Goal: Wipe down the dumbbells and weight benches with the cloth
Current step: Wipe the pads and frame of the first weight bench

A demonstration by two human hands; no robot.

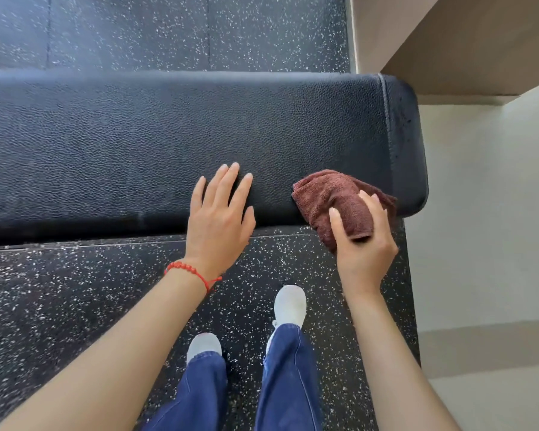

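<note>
Beyond left frame edge, bench (168, 135) runs cut off.

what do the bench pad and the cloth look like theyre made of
Bench pad: black vinyl or leather-like upholstery, judging by its pebbled grain, slight sheen and stitched end seam. Cloth: reddish-brown microfibre or terry, by its soft, fuzzy nap and loose bunching.

Speckled rubber floor (75, 306), beige wall (479, 213)

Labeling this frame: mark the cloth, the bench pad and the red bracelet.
cloth (330, 194), head view, bunched upper fold
bench pad (168, 135), head view, bare top surface
red bracelet (187, 269), head view, beads on left wrist
</note>
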